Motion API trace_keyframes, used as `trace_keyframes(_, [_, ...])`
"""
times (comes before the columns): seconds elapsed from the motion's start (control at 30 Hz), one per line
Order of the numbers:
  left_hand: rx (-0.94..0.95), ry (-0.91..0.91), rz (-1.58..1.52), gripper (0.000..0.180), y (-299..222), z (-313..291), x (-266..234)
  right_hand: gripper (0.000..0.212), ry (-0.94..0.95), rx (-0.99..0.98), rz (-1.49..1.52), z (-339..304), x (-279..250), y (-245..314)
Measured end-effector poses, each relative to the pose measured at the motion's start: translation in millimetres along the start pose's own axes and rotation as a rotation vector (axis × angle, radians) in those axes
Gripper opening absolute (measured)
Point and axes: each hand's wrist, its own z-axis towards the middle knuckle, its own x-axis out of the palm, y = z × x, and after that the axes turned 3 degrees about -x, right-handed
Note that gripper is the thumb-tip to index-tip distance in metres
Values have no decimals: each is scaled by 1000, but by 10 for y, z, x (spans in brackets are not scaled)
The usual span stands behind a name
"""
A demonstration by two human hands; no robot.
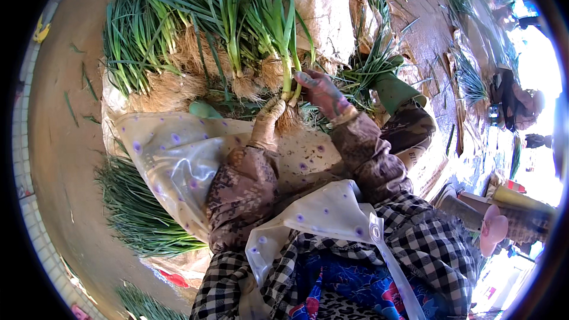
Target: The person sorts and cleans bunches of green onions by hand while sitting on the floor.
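My left hand (268, 123), in a pale, soiled glove, closes around the root end of a few green onions (287, 77). Their stalks stand upright and their brown roots hang below the fingers. On the right side of these stalks, my right hand (325, 96) has its fingertips drawn in against a thin stalk; part of its grip is hidden. Behind my hands lies a heap of green onions (148, 41) with bushy, dry-looking roots. A clear plastic apron with purple dots (178, 142) spreads over my lap under both hands.
Another pile of green onions (142, 201) lies at my left. A pale sack (323, 12) lies beyond my hands. One green boot (398, 92) shows at the right of my right forearm. Farther right, a person (518, 104) is near more green onions (468, 77).
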Motion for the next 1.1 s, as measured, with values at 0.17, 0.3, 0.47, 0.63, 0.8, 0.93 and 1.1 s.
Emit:
trace_keyframes(0.17, [-44, -370, 127, 23, 26, 141, -395, 21, 122, -105, 396, -120, 345, -255])
trace_keyframes(0.3, [-40, -424, 87, 23, 19, 123, -565, 20, 27, -131, 216, -479, 539, -225])
trace_keyframes(0.47, [-14, -370, -35, 22, -116, 178, -648, 27, -207, -471, -53, -824, 259, 414])
trace_keyframes(0.63, [-123, -158, -134, 22, -127, 149, -508, 44, -154, -355, -39, -485, -282, 848])
trace_keyframes(0.8, [-61, -101, 33, 23, 13, 108, -319, 47, 193, -120, -91, 102, -34, 390])
trace_keyframes(0.93, [131, -251, 533, 25, 15, 11, -59, 34, 197, 169, -20, 502, 163, 263])
trace_keyframes(1.1, [662, -449, 1156, 27, -120, -146, 248, 29, 146, 123, -22, 549, 324, 177])
